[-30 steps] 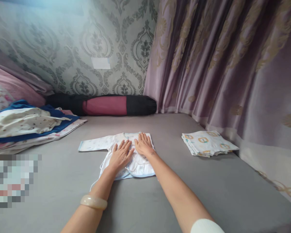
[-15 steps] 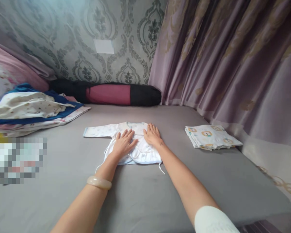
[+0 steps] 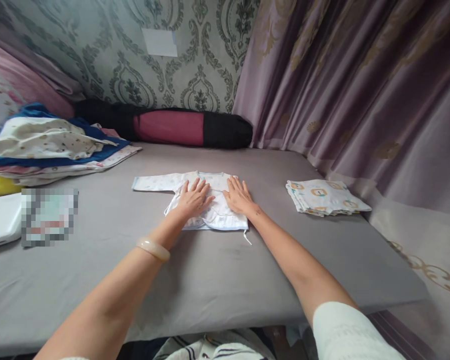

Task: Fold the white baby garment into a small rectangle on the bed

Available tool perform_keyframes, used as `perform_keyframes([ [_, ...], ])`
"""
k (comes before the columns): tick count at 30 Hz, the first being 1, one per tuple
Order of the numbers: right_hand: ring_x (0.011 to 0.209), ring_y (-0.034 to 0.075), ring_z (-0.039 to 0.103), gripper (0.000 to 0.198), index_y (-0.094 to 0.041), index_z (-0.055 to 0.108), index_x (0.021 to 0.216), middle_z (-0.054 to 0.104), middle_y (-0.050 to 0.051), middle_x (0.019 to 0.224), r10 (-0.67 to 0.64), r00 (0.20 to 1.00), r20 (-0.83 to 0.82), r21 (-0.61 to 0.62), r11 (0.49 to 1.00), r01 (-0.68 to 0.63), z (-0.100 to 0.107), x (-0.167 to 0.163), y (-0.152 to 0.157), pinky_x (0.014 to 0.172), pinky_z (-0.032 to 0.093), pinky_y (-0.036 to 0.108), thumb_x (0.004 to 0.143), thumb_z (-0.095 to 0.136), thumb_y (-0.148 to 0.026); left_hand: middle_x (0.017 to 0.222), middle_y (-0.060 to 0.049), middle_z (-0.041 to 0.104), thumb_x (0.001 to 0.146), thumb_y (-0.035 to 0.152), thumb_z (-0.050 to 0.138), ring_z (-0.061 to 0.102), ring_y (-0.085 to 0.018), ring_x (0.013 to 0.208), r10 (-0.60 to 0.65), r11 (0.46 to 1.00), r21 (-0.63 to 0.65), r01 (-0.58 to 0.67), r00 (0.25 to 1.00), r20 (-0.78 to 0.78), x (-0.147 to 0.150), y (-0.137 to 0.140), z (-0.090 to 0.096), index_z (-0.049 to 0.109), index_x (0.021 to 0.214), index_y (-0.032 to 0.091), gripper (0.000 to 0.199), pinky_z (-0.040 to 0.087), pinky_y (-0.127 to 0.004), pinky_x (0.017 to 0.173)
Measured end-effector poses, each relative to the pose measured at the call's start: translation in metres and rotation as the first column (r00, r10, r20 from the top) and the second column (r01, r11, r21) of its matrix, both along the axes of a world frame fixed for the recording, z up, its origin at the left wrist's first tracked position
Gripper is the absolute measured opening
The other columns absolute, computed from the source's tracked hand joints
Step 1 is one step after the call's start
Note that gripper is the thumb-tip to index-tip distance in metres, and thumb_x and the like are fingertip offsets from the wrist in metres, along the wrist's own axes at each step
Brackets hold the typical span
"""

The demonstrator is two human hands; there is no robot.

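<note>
A small white baby shirt (image 3: 215, 220) with pale blue trim lies front up on the grey bed sheet. Its left-hand sleeve is stretched out flat to the side; the other sleeve does not show beyond my right hand. My left hand (image 3: 195, 199) rests flat on the shirt's left half, fingers spread, with a pale bangle (image 3: 153, 248) on that forearm. Over the right edge of the shirt lies my right hand (image 3: 239, 196), palm down and fingers extended. A white tie string (image 3: 247, 237) hangs from the lower right corner.
To the right sits a folded stack of printed cloth (image 3: 328, 197). Piled clothes (image 3: 45, 140) are at the left, above a white device (image 3: 2, 220) and a blurred-out packet (image 3: 49, 217). A black and red roll (image 3: 168, 127) lies along the wall, beside purple curtains (image 3: 322, 75).
The view has tilted down, so the bed's near edge and striped clothing now show at the bottom. Both hands stay flat on the shirt in nearly the same places.
</note>
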State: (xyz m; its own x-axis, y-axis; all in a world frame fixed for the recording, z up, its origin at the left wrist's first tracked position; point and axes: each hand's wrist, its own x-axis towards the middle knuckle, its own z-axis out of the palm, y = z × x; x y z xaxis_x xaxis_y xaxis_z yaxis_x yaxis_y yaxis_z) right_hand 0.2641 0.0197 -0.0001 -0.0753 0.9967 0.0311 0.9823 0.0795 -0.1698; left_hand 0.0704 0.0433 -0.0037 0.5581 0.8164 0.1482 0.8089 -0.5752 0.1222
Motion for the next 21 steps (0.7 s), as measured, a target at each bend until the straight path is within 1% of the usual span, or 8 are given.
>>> perform_keyframes([
  [2, 0.147, 0.020, 0.005, 0.062, -0.007, 0.020, 0.151, 0.012, 0.012, 0.159, 0.069, 0.998, 0.000, 0.002, 0.998, -0.069, 0.003, -0.007, -0.018, 0.118, 0.002, 0.040, 0.098, 0.020, -0.039, 0.152, -0.011, 0.036, 0.098, 0.044, 0.025, 0.021, -0.027, 0.145, -0.015, 1.000, 0.028, 0.015, 1.000, -0.001, 0.000, -0.011, 0.003, 0.036, 0.145, 0.019, 0.054, 0.007, -0.053, 0.116],
  [4, 0.147, 0.019, 0.006, 0.062, -0.008, 0.022, 0.151, 0.013, 0.011, 0.159, 0.136, 0.991, -0.007, -0.018, 0.991, -0.136, 0.002, -0.015, -0.035, 0.118, 0.003, 0.039, 0.098, 0.019, -0.039, 0.152, -0.011, 0.036, 0.098, 0.042, 0.023, 0.023, -0.026, 0.144, -0.043, 0.999, 0.018, 0.043, 0.999, -0.001, -0.001, -0.024, 0.003, 0.036, 0.145, 0.018, 0.054, 0.010, -0.050, 0.117],
  [6, 0.147, 0.020, 0.007, 0.062, -0.007, 0.023, 0.151, 0.014, 0.011, 0.159, 0.175, 0.984, -0.018, -0.039, 0.984, -0.175, -0.001, -0.021, -0.047, 0.118, 0.004, 0.039, 0.098, 0.018, -0.040, 0.153, -0.011, 0.035, 0.098, 0.042, 0.021, 0.023, -0.026, 0.144, -0.061, 0.998, -0.014, 0.061, 0.998, -0.005, -0.003, -0.037, -0.001, 0.037, 0.145, 0.017, 0.055, 0.012, -0.049, 0.117],
  [8, 0.147, 0.020, 0.008, 0.062, -0.007, 0.023, 0.151, 0.014, 0.011, 0.159, 0.174, 0.984, -0.028, -0.058, 0.983, -0.176, -0.005, -0.024, -0.053, 0.118, 0.005, 0.039, 0.098, 0.018, -0.040, 0.154, -0.011, 0.031, 0.098, 0.043, 0.020, 0.021, -0.026, 0.145, -0.053, 0.996, -0.067, 0.053, 0.999, -0.007, -0.006, -0.045, -0.007, 0.036, 0.145, 0.015, 0.057, 0.014, -0.049, 0.117],
  [10, 0.147, 0.020, 0.008, 0.062, -0.008, 0.023, 0.151, 0.014, 0.010, 0.159, 0.159, 0.987, -0.025, -0.064, 0.985, -0.160, -0.007, -0.025, -0.054, 0.119, 0.005, 0.040, 0.098, 0.017, -0.040, 0.156, -0.010, 0.028, 0.098, 0.046, 0.019, 0.019, -0.026, 0.145, -0.040, 0.994, -0.099, 0.040, 0.999, 0.005, -0.009, -0.048, -0.014, 0.034, 0.147, 0.016, 0.059, 0.014, -0.050, 0.117],
  [14, 0.147, 0.018, 0.008, 0.061, -0.011, 0.022, 0.152, 0.014, 0.008, 0.159, 0.148, 0.989, 0.008, -0.060, 0.987, -0.147, -0.008, -0.025, -0.053, 0.118, 0.005, 0.040, 0.098, 0.018, -0.039, 0.156, -0.009, 0.026, 0.098, 0.048, 0.020, 0.017, -0.025, 0.146, -0.027, 0.996, -0.083, 0.030, 0.999, 0.034, -0.012, -0.046, -0.020, 0.031, 0.148, 0.019, 0.059, 0.013, -0.049, 0.118],
  [18, 0.147, 0.019, 0.008, 0.062, -0.011, 0.022, 0.152, 0.013, 0.009, 0.159, 0.155, 0.988, 0.027, -0.080, 0.985, -0.152, -0.007, -0.025, -0.050, 0.118, 0.005, 0.041, 0.097, 0.018, -0.040, 0.157, -0.010, 0.024, 0.098, 0.051, 0.019, 0.017, -0.026, 0.146, -0.039, 0.990, -0.130, 0.046, 0.997, 0.060, -0.012, -0.045, -0.016, 0.031, 0.148, 0.019, 0.061, 0.013, -0.052, 0.117],
  [21, 0.147, 0.020, 0.009, 0.063, -0.010, 0.023, 0.151, 0.014, 0.010, 0.159, 0.152, 0.988, 0.018, -0.107, 0.983, -0.149, -0.004, -0.025, -0.048, 0.118, 0.007, 0.042, 0.097, 0.019, -0.040, 0.156, -0.010, 0.028, 0.098, 0.051, 0.019, 0.020, -0.025, 0.145, -0.050, 0.986, -0.150, 0.068, 0.991, 0.125, -0.017, -0.046, -0.009, 0.034, 0.146, 0.017, 0.061, 0.018, -0.047, 0.116],
])
